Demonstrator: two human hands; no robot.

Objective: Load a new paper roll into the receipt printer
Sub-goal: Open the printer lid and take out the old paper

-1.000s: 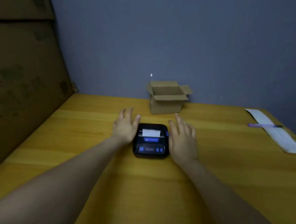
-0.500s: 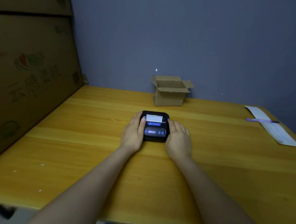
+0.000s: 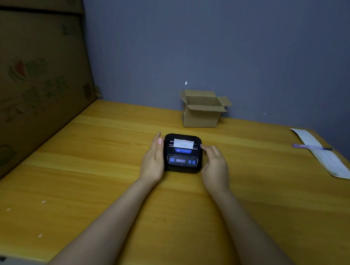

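A small black receipt printer [image 3: 181,160] with blue buttons sits on the yellow wooden table [image 3: 85,178]. A short strip of white paper [image 3: 183,143] sticks out of its slot near the top. My left hand [image 3: 153,161] lies flat against the printer's left side, thumb up by the top corner. My right hand [image 3: 215,165] is at the right side, its fingertips touching the upper right corner by the lid. The lid is closed. No loose paper roll is in view.
A small open cardboard box [image 3: 202,110] stands behind the printer against the blue wall. A long white receipt strip [image 3: 328,160] with a purple pen [image 3: 310,147] across it lies at the table's right edge. Big cardboard boxes [image 3: 34,72] wall off the left side.
Both hands closed in from above the table onto the printer's sides. Since half a second ago my right hand has shifted so its fingertips reach the upper right corner.
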